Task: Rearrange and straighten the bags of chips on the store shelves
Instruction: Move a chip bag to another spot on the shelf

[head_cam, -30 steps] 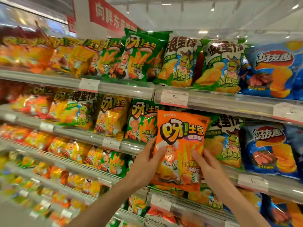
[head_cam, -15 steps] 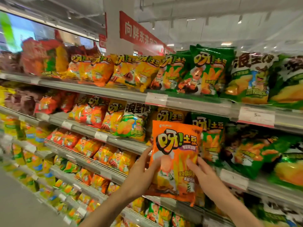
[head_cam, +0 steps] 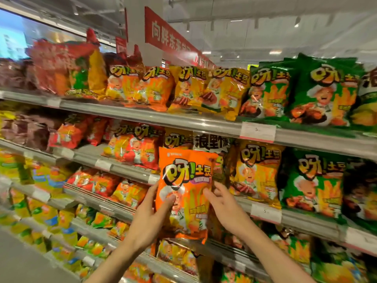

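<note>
I hold an orange chip bag [head_cam: 184,178] upright in front of the second shelf [head_cam: 126,170]. My left hand [head_cam: 152,213] grips its lower left side, thumb on the front. My right hand [head_cam: 222,207] grips its lower right edge. Behind the bag stand a yellow bag [head_cam: 177,139] and a green-and-white bag [head_cam: 212,142], both partly hidden. To its left lies a red-orange bag [head_cam: 136,148]; to its right stand a yellow bag [head_cam: 257,172] and a green bag [head_cam: 312,180].
The top shelf [head_cam: 183,119] carries orange, yellow and green bags [head_cam: 324,92] in a row. Lower shelves [head_cam: 91,203] run away to the left with several blurred bags. White price tags [head_cam: 257,131] sit on the shelf rails. The grey aisle floor [head_cam: 22,262] is at lower left.
The view has swung left along the aisle. Both hands have carried the orange bag leftward past the green bags, and it now sits in front of the yellow and green-and-white bags.
</note>
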